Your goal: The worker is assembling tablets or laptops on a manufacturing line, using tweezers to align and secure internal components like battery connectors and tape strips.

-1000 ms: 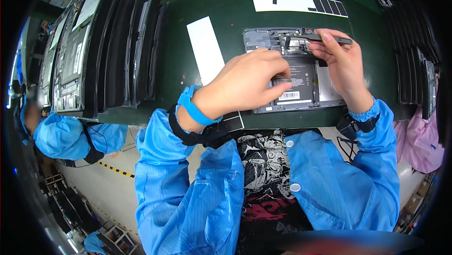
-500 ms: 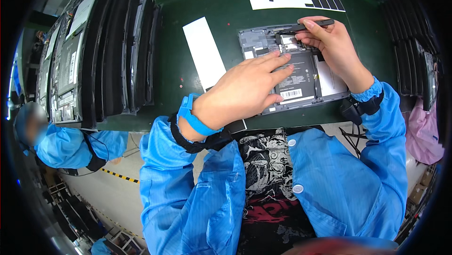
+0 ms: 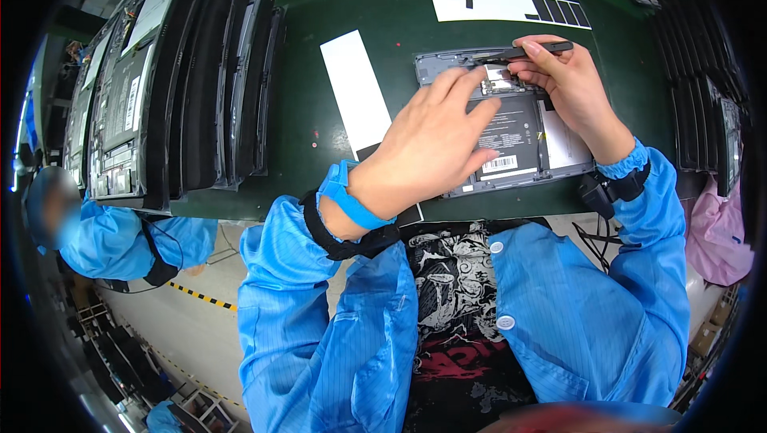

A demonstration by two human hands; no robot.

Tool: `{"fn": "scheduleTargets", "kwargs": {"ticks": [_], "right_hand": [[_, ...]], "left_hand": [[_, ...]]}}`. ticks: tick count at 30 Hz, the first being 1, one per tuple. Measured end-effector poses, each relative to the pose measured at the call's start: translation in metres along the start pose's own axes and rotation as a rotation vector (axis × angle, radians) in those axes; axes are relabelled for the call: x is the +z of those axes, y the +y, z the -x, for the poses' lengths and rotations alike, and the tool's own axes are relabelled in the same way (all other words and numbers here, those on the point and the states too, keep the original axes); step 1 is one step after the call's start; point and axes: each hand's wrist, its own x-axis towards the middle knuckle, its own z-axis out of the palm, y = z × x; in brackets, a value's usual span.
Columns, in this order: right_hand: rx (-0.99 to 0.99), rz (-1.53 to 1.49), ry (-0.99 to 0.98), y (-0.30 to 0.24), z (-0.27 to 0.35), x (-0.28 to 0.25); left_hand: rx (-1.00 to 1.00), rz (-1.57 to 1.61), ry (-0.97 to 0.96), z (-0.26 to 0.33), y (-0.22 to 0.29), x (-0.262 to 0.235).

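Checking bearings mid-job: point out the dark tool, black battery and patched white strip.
Dark tool (image 3: pixel 557 48), head view: handle end.
Black battery (image 3: pixel 518 128), head view: upper face.
Patched white strip (image 3: pixel 499 7), head view: bare middle.

Dark green worktop (image 3: pixel 292 117) stretching right across the upper half here, brighter green toward its far edge! Below it, pale floor (image 3: pixel 172 325), cut by black-and-yellow striped tape (image 3: pixel 201 295). Lower left, a pale-framed rack (image 3: pixel 212 411) and a white glint of light (image 3: pixel 126 420); lower right, brown cardboard boxes (image 3: pixel 705 339), bending into the dark rim.
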Motion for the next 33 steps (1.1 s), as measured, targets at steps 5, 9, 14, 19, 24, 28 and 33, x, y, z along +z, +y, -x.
{"fn": "scheduleTargets", "kwargs": {"ticks": [5,9,14,19,24,28,33], "right_hand": [[-0.013,-0.048,0.024,0.004,-0.001,-0.003],[-0.011,-0.101,-0.035,0.004,-0.002,-0.009],[0.025,-0.056,-0.069,0.002,-0.002,-0.007],[0.009,-0.064,-0.03,0.003,-0.003,-0.005],[0.018,-0.063,-0.021,0.004,-0.004,-0.004],[0.03,-0.066,-0.015,0.004,-0.003,-0.004],[0.023,-0.071,-0.018,0.005,-0.002,-0.006]], "left_hand": [[0.028,-0.182,0.031,0.003,-0.003,0.008],[0.031,-0.166,-0.012,0.007,0.004,0.013],[0.026,-0.175,0.017,0.007,0.006,0.015],[0.023,-0.174,0.011,0.007,0.006,0.014],[0.03,-0.18,0.003,0.004,0.007,0.01],[-0.03,-0.123,-0.017,0.0,0.009,0.008],[-0.035,-0.145,-0.004,-0.002,0.011,0.018]]}}
